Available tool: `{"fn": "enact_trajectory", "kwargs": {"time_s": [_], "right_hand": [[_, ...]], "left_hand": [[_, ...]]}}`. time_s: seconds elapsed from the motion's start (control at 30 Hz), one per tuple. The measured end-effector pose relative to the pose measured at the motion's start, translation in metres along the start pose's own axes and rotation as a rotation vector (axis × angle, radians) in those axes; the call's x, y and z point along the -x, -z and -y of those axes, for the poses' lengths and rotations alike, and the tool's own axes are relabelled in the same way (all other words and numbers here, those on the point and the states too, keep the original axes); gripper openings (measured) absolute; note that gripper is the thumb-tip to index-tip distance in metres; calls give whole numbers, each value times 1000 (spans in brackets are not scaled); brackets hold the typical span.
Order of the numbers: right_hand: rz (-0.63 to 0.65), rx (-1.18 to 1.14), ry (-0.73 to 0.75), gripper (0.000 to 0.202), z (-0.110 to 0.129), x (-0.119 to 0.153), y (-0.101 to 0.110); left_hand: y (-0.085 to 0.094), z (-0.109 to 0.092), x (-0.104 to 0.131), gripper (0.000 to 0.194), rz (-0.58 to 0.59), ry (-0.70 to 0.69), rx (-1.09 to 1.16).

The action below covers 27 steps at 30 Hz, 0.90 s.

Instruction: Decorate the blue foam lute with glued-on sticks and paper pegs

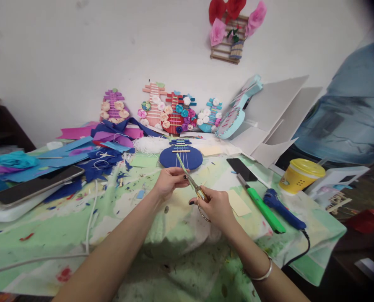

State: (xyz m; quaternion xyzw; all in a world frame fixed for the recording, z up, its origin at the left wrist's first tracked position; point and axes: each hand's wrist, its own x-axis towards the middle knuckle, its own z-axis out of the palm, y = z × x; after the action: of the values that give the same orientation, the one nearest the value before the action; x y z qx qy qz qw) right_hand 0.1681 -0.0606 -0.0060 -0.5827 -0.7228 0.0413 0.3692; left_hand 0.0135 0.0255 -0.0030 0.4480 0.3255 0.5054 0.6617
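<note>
Pale green narrow strip (180, 161) pinched in the grip of the left hand (171, 182), slanting away above the green-and-white patterned surface (127, 218), with gold-handled metal scissors (202, 194) grasped in the right hand (215, 205), blades close along the strip. Just beyond, dark blue oval-bodied guitar shape (193, 157) strung with pale threads, lying on the surface; to the right, flat black phone (242, 169) and long green-handled tool (265, 209).
</note>
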Motion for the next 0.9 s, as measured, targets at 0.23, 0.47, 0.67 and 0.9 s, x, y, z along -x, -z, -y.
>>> {"fn": "enact_trajectory", "kwargs": {"time_s": [0.23, 0.47, 0.67, 0.9], "right_hand": [[-5, -36, 6, 31, -3, -1, -3], [-33, 16, 29, 30, -2, 0, -5], [-49, 72, 44, 26, 0, -1, -6], [-35, 27, 45, 22, 1, -2, -8]], "left_hand": [[0, 1, 1, 33, -8, -15, -10], [-1, 1, 1, 34, -10, -18, 1], [-2, 0, 3, 35, 9, -11, -6], [-2, -1, 2, 34, 5, -17, -15]]}}
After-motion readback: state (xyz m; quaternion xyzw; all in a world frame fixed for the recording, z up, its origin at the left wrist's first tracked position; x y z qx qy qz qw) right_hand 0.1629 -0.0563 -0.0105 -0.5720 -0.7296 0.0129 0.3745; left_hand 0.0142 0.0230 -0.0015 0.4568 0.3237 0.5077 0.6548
